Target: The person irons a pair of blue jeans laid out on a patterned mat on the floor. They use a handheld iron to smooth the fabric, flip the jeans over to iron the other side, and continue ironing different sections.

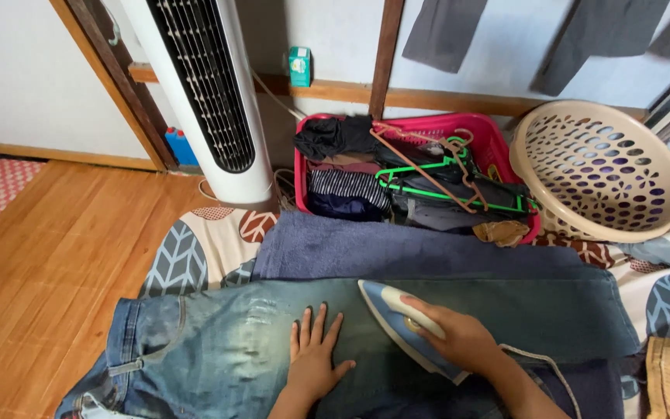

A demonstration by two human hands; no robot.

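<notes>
The jeans (219,349), likely heavy, limp denim, lie flat on a blue towel (397,252) on the floor; the left hand (313,358) presses spread on the fabric, while the right hand (459,337) is wrapped around the handle of the iron (397,322).

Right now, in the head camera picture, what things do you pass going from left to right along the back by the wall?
White tower fan → small green box on the wooden ledge → pink basket full of clothes and hangers → beige laundry basket tipped on its side.
</notes>
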